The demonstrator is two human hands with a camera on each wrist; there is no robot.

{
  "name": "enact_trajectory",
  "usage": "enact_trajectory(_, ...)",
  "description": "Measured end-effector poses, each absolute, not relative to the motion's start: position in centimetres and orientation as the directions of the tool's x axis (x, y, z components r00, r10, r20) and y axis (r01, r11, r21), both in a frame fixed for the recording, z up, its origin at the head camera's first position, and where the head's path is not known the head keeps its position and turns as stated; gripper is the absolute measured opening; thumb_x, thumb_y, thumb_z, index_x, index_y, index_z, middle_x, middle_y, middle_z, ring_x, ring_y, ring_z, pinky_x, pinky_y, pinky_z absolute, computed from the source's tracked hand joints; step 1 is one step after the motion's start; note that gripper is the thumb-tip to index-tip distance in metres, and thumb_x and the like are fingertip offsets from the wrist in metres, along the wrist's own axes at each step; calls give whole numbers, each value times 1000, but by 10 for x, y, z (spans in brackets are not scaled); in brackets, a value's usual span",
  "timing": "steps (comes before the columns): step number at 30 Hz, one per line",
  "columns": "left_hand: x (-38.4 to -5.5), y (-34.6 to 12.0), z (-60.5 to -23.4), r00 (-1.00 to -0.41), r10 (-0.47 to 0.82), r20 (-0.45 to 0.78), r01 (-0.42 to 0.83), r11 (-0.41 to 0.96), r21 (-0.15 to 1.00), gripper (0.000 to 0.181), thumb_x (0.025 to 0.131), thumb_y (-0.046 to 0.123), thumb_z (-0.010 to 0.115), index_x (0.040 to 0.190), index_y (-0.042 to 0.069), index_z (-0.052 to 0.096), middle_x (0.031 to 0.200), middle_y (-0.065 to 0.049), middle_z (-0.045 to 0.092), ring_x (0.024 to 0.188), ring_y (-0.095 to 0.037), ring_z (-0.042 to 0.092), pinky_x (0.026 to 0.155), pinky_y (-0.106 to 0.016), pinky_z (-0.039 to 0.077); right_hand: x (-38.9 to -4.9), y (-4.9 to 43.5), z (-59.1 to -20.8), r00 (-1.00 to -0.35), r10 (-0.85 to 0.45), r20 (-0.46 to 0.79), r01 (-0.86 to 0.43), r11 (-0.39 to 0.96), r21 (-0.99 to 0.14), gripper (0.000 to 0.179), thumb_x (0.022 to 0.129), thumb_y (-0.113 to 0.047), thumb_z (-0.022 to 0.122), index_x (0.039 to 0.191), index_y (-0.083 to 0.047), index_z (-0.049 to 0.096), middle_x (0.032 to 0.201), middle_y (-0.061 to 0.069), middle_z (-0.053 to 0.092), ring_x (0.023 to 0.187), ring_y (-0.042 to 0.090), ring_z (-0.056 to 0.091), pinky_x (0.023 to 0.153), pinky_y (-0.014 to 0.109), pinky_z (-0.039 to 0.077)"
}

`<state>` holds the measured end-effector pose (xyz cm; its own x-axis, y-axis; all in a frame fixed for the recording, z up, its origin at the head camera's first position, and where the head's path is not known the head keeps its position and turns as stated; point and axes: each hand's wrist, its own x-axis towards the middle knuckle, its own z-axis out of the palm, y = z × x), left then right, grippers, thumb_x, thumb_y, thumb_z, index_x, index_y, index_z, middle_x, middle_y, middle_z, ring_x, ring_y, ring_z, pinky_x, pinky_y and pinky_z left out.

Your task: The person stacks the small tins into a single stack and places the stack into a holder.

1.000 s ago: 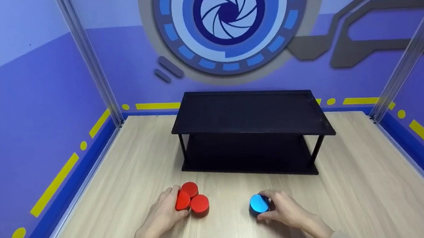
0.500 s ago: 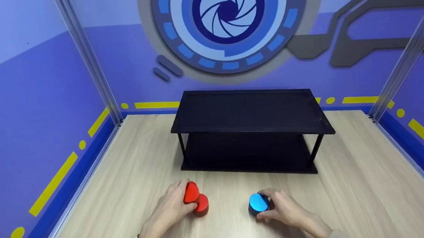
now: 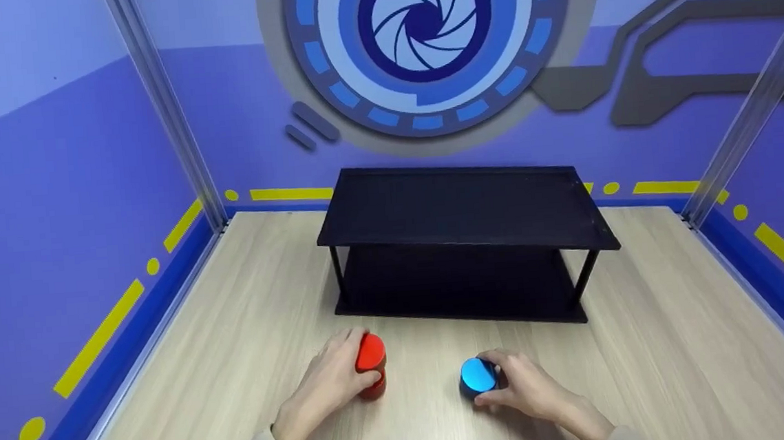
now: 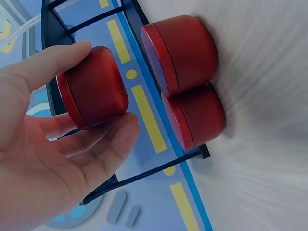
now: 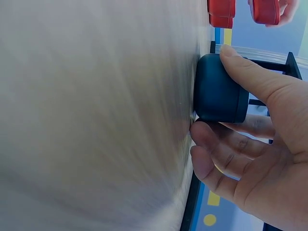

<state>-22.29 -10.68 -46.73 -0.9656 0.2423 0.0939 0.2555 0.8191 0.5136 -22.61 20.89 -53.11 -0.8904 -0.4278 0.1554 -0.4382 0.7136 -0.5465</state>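
My left hand (image 3: 330,376) holds a red round tin (image 4: 96,86) between thumb and fingers, lifted off the table. Two more red tins stand side by side on the tabletop, a nearer tin (image 4: 185,53) and a second tin (image 4: 199,118), touching each other in the left wrist view. From the head view the raised tin largely covers them. To the right, my right hand (image 3: 528,386) grips a blue tin (image 3: 478,375) by its sides, thumb on the near side. The right wrist view has this tin standing on the tabletop.
A black two-level rack (image 3: 463,208) stands behind the tins, its upper shelf bare. The wooden table (image 3: 233,314) is bounded by blue printed walls (image 3: 233,120) with metal corner posts.
My left hand has lifted its red tin and carried it rightward, over the other red tins. The right hand and blue tin have stayed in place.
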Motion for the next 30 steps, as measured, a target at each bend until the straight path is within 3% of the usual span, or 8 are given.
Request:
enact_trajectory(9,-226,-97,-465,-948,290,129,314,800,511,57,74,23,77,124,10,53,111,-9,61,97,-27,60,70,-43,52,-227,209,-532,-883,-439,166,-453,705,-546,63,72,-35,83,119,1,61,115,16,66,99,26,66,83,37,55)
enact_trajectory(18,-228,-84,-464,-927,343,150,372,802,467,60,75,26,78,127,9,53,116,-10,62,103,-27,61,80,-46,52,-227,210,-531,-893,-432,124,-423,717,-554,66,73,-40,81,121,0,60,115,14,66,95,23,66,77,31,55)
enact_trajectory(30,-230,-63,-464,-910,389,142,409,788,460,59,77,30,77,128,15,53,116,-4,62,103,-20,59,80,-40,50,-227,210,-533,-895,-419,151,-430,723,-540,63,72,-40,82,119,-3,62,114,11,66,98,23,65,79,33,55)
